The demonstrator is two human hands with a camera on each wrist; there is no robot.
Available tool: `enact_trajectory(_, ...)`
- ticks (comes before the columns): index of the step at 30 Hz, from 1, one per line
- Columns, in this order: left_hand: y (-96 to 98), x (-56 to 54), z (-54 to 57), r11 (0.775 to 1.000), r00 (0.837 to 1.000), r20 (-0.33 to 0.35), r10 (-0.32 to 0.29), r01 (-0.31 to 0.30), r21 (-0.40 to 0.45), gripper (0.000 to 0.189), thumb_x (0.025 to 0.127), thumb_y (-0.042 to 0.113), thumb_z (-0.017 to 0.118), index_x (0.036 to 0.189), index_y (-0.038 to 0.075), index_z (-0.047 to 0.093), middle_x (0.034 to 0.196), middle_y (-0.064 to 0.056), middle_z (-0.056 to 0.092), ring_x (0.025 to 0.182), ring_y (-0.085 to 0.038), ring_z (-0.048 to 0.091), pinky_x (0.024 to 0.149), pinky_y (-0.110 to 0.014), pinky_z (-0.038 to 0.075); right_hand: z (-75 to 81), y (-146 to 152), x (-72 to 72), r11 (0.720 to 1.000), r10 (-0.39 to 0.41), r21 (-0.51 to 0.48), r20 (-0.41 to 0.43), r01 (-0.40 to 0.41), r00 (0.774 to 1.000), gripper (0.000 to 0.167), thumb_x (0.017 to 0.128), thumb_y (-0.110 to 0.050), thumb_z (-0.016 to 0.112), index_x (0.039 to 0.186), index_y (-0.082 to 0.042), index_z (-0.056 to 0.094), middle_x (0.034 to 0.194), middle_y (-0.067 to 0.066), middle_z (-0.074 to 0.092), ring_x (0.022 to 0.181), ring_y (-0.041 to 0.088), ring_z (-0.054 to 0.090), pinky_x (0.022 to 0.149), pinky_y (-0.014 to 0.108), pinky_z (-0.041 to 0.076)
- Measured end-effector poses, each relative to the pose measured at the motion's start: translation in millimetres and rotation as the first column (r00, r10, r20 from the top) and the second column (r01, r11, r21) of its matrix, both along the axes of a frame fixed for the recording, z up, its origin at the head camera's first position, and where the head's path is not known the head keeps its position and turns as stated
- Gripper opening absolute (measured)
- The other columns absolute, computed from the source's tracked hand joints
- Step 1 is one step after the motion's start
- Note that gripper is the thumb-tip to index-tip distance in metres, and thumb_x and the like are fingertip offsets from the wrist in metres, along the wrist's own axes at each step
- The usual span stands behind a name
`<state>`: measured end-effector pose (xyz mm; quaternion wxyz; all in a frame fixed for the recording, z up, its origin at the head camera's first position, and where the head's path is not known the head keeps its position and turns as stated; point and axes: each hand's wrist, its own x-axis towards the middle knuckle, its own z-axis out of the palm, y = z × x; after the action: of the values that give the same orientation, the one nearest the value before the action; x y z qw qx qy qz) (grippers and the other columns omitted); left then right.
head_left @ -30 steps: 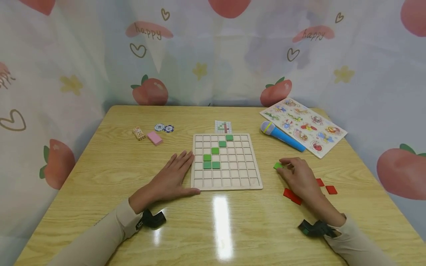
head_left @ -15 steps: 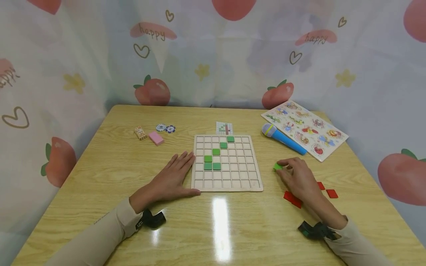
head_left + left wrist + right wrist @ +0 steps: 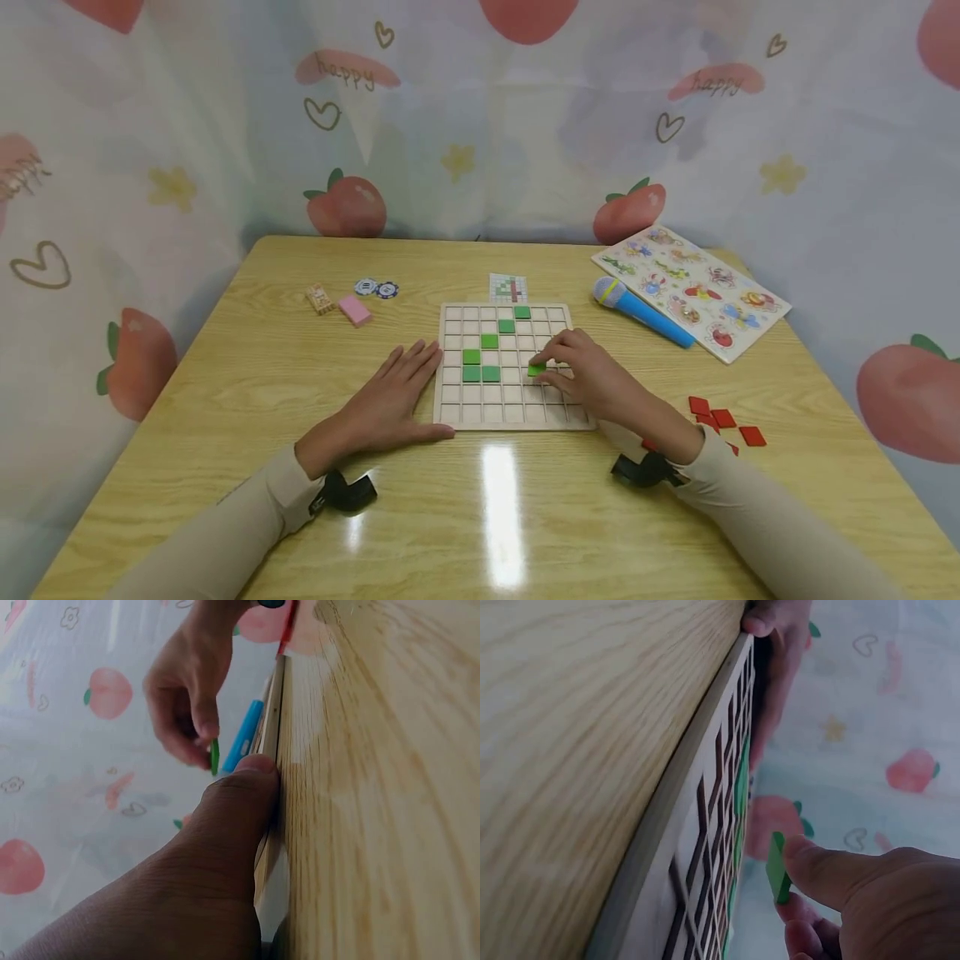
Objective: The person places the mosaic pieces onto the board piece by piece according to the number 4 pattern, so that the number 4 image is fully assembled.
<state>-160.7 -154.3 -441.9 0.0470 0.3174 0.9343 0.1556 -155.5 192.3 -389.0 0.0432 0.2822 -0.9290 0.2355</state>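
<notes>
A square wooden grid board [image 3: 517,423] lies on the table, with several green tiles [image 3: 490,341] set in its cells in a slanting line and a short row. My left hand [image 3: 386,404] lies flat at the board's left side; its fingertips touch the left edge and its thumb is at the near left corner. Between thumb and fingers my right hand [image 3: 592,379] pinches a light green tile [image 3: 777,868]. In the right wrist view that tile is held above the board, apart from it. The right hand hides some of the board's right-hand cells.
Red tiles [image 3: 752,436] lie right of the board, some behind the right forearm. A small pattern card [image 3: 508,287] touches or nears the board's far edge. Further off are a toy microphone [image 3: 645,313], an insect picture board [image 3: 720,292], a pink block [image 3: 355,310] and poker chips [image 3: 387,290].
My right hand has picked up the light green tile from the table right of the board and carried it left over the grid. The left hand has stayed at the board's edge.
</notes>
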Motion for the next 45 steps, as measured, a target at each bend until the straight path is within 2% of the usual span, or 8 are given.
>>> enact_trajectory(8,0.8,-1.1,-2.3,1.0,1.0,0.015,0.004,-0.004,0.0,0.124,0.086,0.084,0.064,0.172,0.01,0.016,0.182,-0.006,0.013,0.171,-0.027,0.007,0.14,-0.051,0.005,-6.3,-32.6,-14.6,0.994,0.088,0.055,0.102,-0.094,0.991,0.011,0.098,-0.011,0.077,0.109,-0.01,0.079,0.112,0.007,0.068,0.107,0.025,0.059,0.085,0.037,0.056)
enact_trajectory(18,2.1,-1.7,3.5,1.0,1.0,-0.004,-0.002,0.002,0.009,0.124,0.085,0.083,0.067,0.171,0.006,0.021,0.181,-0.009,0.018,0.17,-0.031,0.012,0.14,-0.054,0.008,-12.4,-35.7,-16.6,0.994,0.086,0.066,0.043,-0.088,0.995,0.004,0.099,-0.011,0.076,0.102,-0.01,0.078,0.109,0.006,0.067,0.105,0.024,0.059,0.087,0.038,0.056)
enact_trajectory(23,2.0,-2.3,2.5,1.0,1.0,-0.002,-0.002,0.002,-0.002,0.124,0.085,0.083,0.067,0.171,0.007,0.019,0.181,-0.008,0.016,0.17,-0.03,0.011,0.14,-0.053,0.008,-11.5,-26.6,-10.1,0.992,0.093,0.079,0.035,-0.095,0.995,0.013,0.103,-0.011,0.071,0.114,-0.01,0.077,0.119,0.009,0.065,0.113,0.026,0.057,0.093,0.041,0.057)
enact_trajectory(28,1.4,-1.7,-1.3,1.0,1.0,0.005,0.003,-0.003,0.001,0.124,0.086,0.083,0.066,0.172,0.008,0.017,0.182,-0.007,0.015,0.17,-0.027,0.009,0.14,-0.051,0.006,-1.0,13.9,7.0,0.999,0.01,-0.03,-0.09,-0.013,0.996,0.024,0.101,-0.003,0.07,0.123,-0.012,0.074,0.124,0.007,0.068,0.112,0.021,0.061,0.087,0.038,0.058)
enact_trajectory(33,2.2,-0.3,-1.2,1.0,1.0,0.001,-0.001,0.001,0.007,0.125,0.086,0.084,0.065,0.172,0.007,0.017,0.181,-0.009,0.015,0.17,-0.03,0.01,0.14,-0.053,0.007,14.1,90.0,37.2,0.97,-0.188,-0.196,-0.215,0.147,0.958,0.031,0.098,0.005,0.07,0.123,-0.012,0.075,0.111,0.003,0.072,0.09,0.004,0.054,0.07,0.021,0.046)
enact_trajectory(39,1.0,0.1,1.2,1.0,1.0,-0.007,-0.002,0.002,0.008,0.124,0.086,0.082,0.066,0.171,0.006,0.018,0.181,-0.01,0.016,0.17,-0.031,0.011,0.14,-0.053,0.008,9.3,171.0,77.8,0.893,-0.429,-0.198,-0.103,0.404,0.897,0.025,0.105,-0.007,0.066,0.127,-0.015,0.073,0.103,-0.008,0.063,0.086,-0.006,0.048,0.063,0.016,0.038)
enact_trajectory(41,0.4,-0.1,0.7,1.0,1.0,-0.009,-0.003,0.003,0.011,0.124,0.086,0.082,0.066,0.171,0.006,0.018,0.181,-0.01,0.015,0.17,-0.031,0.012,0.14,-0.054,0.009,0.2,188.6,85.1,0.879,-0.463,-0.159,-0.069,0.449,0.884,0.026,0.105,-0.008,0.067,0.128,-0.015,0.073,0.103,-0.012,0.06,0.086,-0.007,0.048,0.062,0.016,0.039)
enact_trajectory(45,1.0,-1.1,-1.7,1.0,1.0,-0.016,-0.016,0.016,0.023,0.123,0.086,0.081,0.067,0.171,0.005,0.019,0.181,-0.011,0.017,0.169,-0.033,0.013,0.139,-0.055,0.01,-20.1,209.6,92.2,0.879,-0.473,-0.077,-0.007,0.471,0.881,0.025,0.105,-0.012,0.068,0.13,-0.016,0.073,0.102,-0.008,0.061,0.082,-0.004,0.048,0.063,0.016,0.041)
